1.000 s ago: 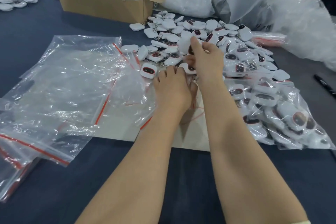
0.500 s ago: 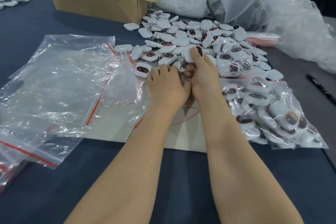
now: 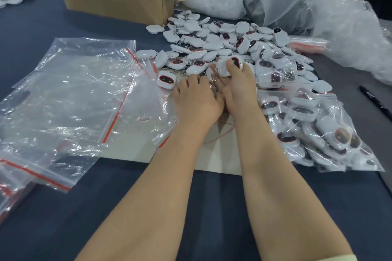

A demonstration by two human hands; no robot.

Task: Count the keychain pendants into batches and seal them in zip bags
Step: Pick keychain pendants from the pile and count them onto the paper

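Note:
A heap of white keychain pendants (image 3: 214, 42) with dark red-rimmed faces lies on the table beyond my hands. My right hand (image 3: 239, 91) grips one pendant (image 3: 228, 65) at the near edge of the heap, its metal chain hanging down between the hands. Beside it, my left hand (image 3: 197, 99) is curled knuckles-up over pendants and chains that are mostly hidden under it. One loose pendant (image 3: 165, 79) sits just left of the left hand. Empty zip bags (image 3: 70, 95) with red seal strips lie spread at the left.
Filled zip bags of pendants (image 3: 318, 129) are stacked at the right. A cardboard box (image 3: 110, 3) with pendants and a red sign stands at the back. Large plastic bags (image 3: 307, 6) crowd the back right. A black pen (image 3: 375, 101) lies at the far right. A white sheet (image 3: 214, 154) sits under my wrists.
My right hand reached into the heap, then drew back toward the left hand with a pendant in its fingers. The left hand stayed curled in place.

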